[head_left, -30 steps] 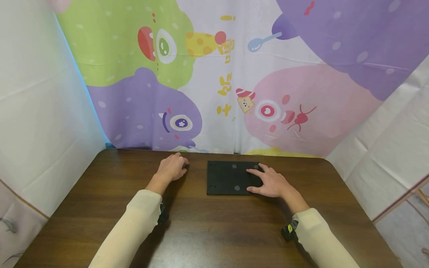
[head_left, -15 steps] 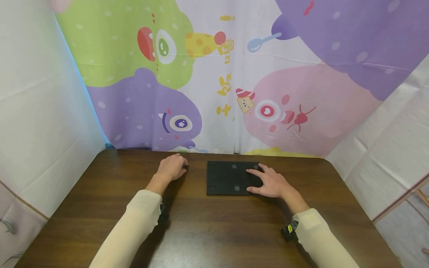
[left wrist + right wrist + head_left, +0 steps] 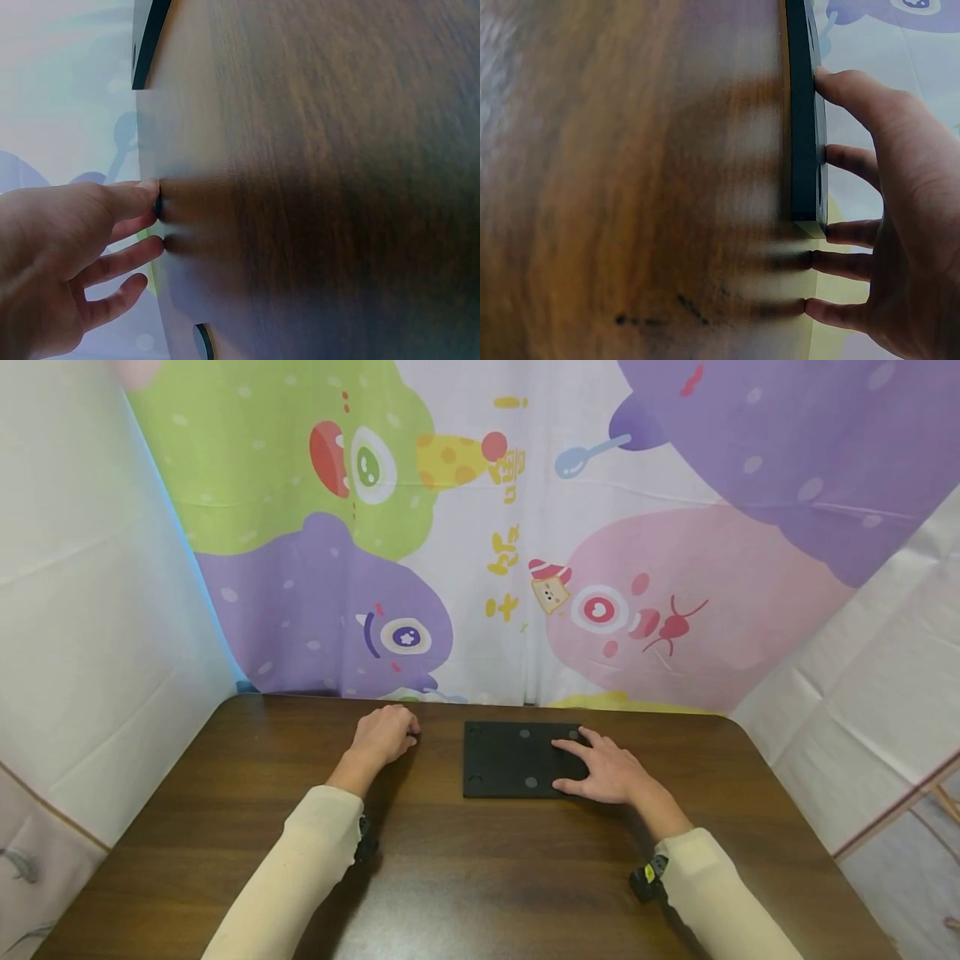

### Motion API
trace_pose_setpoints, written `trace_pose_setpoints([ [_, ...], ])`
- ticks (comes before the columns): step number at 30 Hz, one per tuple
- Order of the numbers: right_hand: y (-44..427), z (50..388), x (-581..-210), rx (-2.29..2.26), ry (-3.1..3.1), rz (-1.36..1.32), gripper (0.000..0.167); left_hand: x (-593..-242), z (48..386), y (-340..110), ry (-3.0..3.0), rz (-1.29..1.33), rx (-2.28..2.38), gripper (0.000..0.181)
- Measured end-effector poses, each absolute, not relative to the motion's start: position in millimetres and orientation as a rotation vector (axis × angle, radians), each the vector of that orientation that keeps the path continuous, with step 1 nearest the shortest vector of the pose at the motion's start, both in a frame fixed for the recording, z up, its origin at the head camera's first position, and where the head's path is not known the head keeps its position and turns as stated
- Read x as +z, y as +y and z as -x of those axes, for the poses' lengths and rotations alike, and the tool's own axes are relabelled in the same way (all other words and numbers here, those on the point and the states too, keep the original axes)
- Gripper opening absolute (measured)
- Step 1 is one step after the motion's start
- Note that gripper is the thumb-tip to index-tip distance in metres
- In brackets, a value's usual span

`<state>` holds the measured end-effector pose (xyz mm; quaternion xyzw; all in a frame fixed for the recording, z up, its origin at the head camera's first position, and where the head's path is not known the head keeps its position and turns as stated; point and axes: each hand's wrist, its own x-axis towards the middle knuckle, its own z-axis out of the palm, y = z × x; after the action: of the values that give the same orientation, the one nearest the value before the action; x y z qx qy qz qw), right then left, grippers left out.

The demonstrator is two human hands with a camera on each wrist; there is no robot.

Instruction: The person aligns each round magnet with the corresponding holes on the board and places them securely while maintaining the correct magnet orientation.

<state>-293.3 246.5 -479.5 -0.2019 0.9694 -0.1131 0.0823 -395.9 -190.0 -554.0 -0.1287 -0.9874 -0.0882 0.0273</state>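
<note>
A flat black rectangular board [image 3: 498,760] lies near the table's far edge, with several grey round spots on its face and round outlines at its left corners. My right hand [image 3: 611,770] rests with spread fingers on its right end; in the right wrist view, the thumb and some fingertips touch the board [image 3: 804,112] while others reach the table. To the left of the board, my left hand [image 3: 384,735] is low over the table. In the left wrist view its thumb and forefinger pinch a small dark disc [image 3: 158,205], mostly hidden by the fingers.
Another dark disc [image 3: 203,342] lies on the table beyond my left hand in the left wrist view. The brown wooden table [image 3: 480,877] meets a printed cartoon curtain [image 3: 495,660] at the back. White cloth walls [image 3: 97,568] stand on both sides.
My left hand's fingertips have drawn slightly leftward and curled in a little. The right hand and the board have stayed in place.
</note>
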Motion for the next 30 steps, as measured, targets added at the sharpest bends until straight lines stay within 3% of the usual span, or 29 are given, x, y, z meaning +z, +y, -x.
trace_pose_setpoints([
  [19, 247, 293, -478, -0.319, 2.9, 0.612, 0.082, -556, 398, -194, -3.016, 0.417, -0.259, 0.008],
  [30, 246, 293, -478, -0.31, 2.899, 0.603, 0.082, -536, 381, -187, -3.03, 0.392, -0.301, 0.012],
])
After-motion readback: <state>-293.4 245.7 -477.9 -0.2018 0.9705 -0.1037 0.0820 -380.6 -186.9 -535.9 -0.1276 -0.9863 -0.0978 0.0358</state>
